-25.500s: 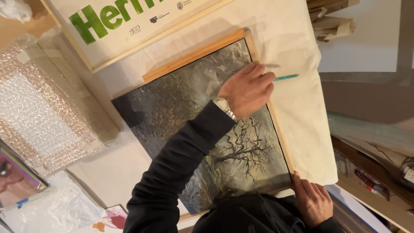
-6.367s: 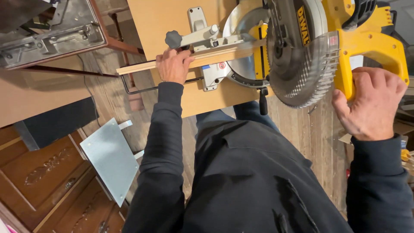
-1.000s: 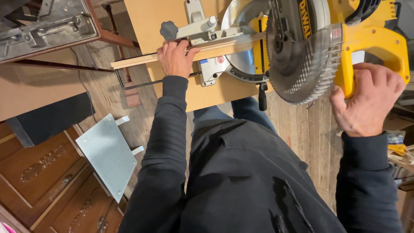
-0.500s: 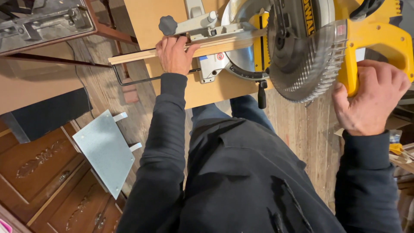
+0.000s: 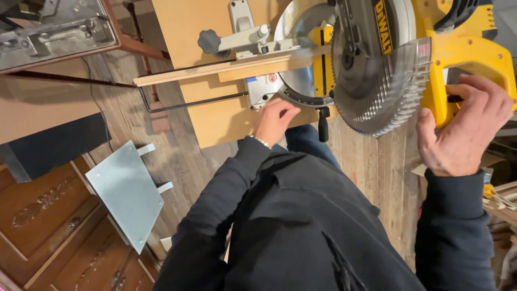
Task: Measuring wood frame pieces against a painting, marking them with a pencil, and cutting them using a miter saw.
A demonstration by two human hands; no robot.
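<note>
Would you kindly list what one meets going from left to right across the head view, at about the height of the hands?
Grey metal plate → wood strip → left hand → saw blade → right hand.

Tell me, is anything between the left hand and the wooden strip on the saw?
Partly. The left hand sits at the front edge of the saw's round base, apart from the wooden strip. Only that bare metal base lies between them; nothing stands on it.
</note>
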